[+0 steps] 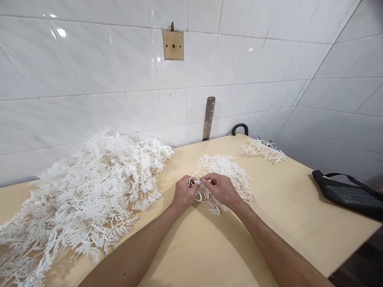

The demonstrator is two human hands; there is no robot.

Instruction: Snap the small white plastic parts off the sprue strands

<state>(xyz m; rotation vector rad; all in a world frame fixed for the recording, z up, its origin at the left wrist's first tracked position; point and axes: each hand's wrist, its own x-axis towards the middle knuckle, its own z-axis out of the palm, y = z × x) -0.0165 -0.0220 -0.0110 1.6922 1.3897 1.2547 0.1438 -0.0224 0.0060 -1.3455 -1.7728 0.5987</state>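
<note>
Between my two hands is a thin white plastic sprig [197,181] with fine branching tips. My left hand [184,193] is closed, its thumb and fingers pinching the sprig. From the other side my right hand [220,189] pinches at the same sprig with thumb and forefinger; its fingertips almost meet the left ones. Just beyond and beneath the right hand lies a medium heap of white sprigs [230,167]. A much larger pile of feathery white sprigs [98,191] covers the table's left side. Part of the held sprig is hidden by my fingers.
The pale wooden table [287,223] stands against a white tiled wall. A small bunch of white sprigs [265,150] lies at the far right. A black mesh bag [347,193] rests at the right edge. A metal bracket [208,118] and a black hooked handle [240,127] stand behind.
</note>
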